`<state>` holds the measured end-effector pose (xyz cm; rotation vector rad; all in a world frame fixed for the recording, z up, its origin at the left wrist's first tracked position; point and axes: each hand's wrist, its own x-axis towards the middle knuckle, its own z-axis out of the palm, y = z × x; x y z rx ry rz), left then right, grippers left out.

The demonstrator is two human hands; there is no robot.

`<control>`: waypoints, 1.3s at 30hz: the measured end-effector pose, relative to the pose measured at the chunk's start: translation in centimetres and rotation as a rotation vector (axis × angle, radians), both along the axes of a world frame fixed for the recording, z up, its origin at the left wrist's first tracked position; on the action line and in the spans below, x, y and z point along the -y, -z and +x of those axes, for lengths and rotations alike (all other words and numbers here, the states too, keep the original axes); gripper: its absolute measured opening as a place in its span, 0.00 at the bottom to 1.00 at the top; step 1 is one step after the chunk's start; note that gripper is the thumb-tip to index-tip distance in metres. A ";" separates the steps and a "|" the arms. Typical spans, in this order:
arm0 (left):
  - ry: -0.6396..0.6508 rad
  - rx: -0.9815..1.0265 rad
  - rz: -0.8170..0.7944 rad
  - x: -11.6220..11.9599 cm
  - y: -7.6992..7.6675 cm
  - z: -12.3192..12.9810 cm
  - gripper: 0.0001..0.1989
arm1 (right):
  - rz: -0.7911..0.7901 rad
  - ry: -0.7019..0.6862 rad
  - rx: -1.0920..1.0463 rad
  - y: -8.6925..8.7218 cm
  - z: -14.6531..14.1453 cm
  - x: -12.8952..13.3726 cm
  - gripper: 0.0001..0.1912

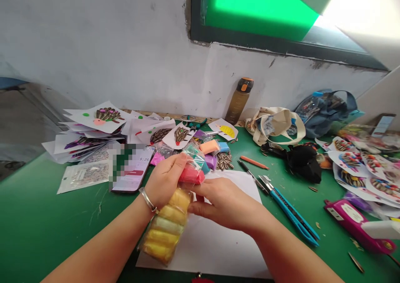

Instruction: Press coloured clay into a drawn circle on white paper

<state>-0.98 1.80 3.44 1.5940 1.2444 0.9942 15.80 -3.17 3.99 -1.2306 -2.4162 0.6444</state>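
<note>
A strip of clear packets of coloured modelling clay (170,220) hangs between my hands, with yellow and pale pieces below and a red packet (191,176) above. My left hand (167,179) is closed around the strip near its upper part, a silver bracelet on the wrist. Fingers of my right hand (223,204) close on the strip just under the red packet; some fingertips are hidden behind it. Under both hands lies a white sheet of paper (218,245). More packets, orange (209,146) and blue (223,147), lie just beyond.
Stacked seed-picture cards (84,139) and a phone (133,170) are at left. Sunflower seeds (224,161), an orange pen (254,162), blue tweezers (293,212) and a magenta glue gun (353,224) lie rightward. A bottle (239,101) stands by the wall.
</note>
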 end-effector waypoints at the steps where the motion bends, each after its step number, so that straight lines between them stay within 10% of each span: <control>1: 0.008 -0.005 0.002 0.0 0.1 0.0 0.21 | -0.001 -0.006 0.000 0.0 0.0 0.1 0.06; 10: -0.017 -0.030 0.079 -0.1 -0.1 -0.1 0.22 | 0.263 0.238 0.047 2.1 -2.1 0.5 0.07; 24: 0.164 -0.037 0.002 0.2 -0.3 0.4 0.19 | 0.090 0.146 -0.005 0.9 -1.5 0.5 0.10; 31: -0.185 -0.029 -0.013 -0.6 -3.1 -1.4 0.16 | 0.309 0.073 -0.229 1.0 -1.9 0.8 0.20; 39: -0.183 0.109 -0.057 -1.8 -3.3 -1.2 0.14 | 0.487 0.109 0.108 1.0 -2.4 0.2 0.11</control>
